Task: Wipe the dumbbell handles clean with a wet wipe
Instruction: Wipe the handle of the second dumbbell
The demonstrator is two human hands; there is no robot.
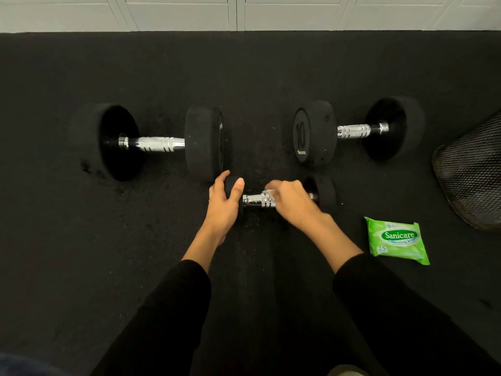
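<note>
A small black dumbbell lies on the floor in front of me, its chrome handle [253, 200] showing between my hands. My left hand [225, 203] grips its left head [231, 183]. My right hand [291, 200] is closed over the handle's right part with a white wet wipe [271, 191] peeking out above the fingers. The small dumbbell's right head [325, 192] sits just past my right hand. Two larger black dumbbells lie farther away, one at the left [154, 143] and one at the right [352, 130] marked 10.
A green Sanicare wipes pack [397, 240] lies on the black rubber floor [81, 240] to my right. A black mesh basket [473, 172] stands at the right edge. A white panelled wall [244, 12] borders the floor at the far side.
</note>
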